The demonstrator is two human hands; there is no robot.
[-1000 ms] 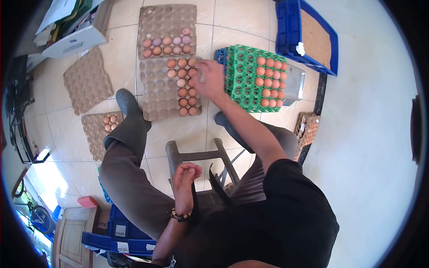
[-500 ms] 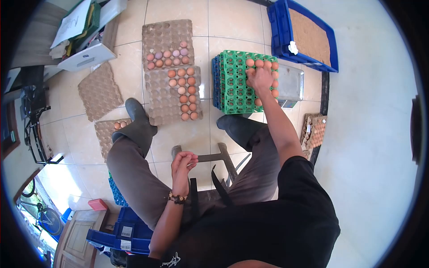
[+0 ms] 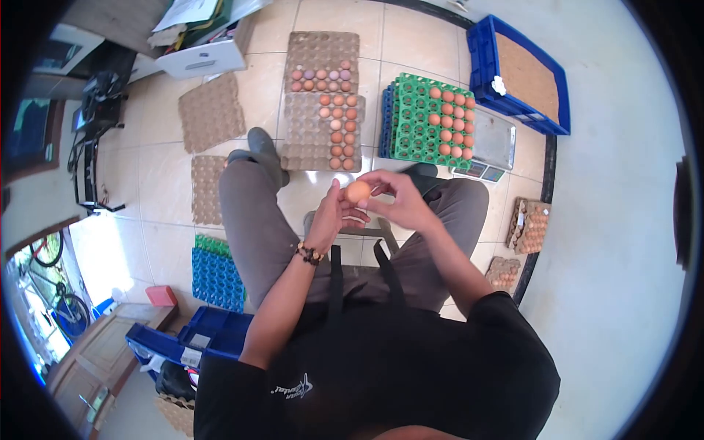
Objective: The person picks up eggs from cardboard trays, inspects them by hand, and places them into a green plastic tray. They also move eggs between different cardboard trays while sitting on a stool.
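Note:
A light-brown egg (image 3: 358, 192) is pinched between the thumb and fingers of my right hand (image 3: 402, 199), above the gap between my knees. My left hand (image 3: 327, 224) is cupped close against the egg's left and lower side, its fingers apart. Beyond my right knee stands a green plastic egg tray (image 3: 412, 121) on top of blue ones, with eggs filling its right-hand rows. Straight ahead, two cardboard egg trays (image 3: 299, 125) lie end to end on the tiles, both partly filled with brown and paler eggs.
A digital scale (image 3: 499, 143) shows beside the green tray, and a blue crate (image 3: 482, 62) of brown material sits behind it. Stacked egg trays (image 3: 529, 226) line the right wall. Left are flat cardboard trays (image 3: 211, 114), blue plastic trays (image 3: 216, 279) and a blue bin (image 3: 213, 330).
My right hand has come back from the green tray toward my lap, now with an egg. My left hand has moved forward to meet it. The whole view has shifted.

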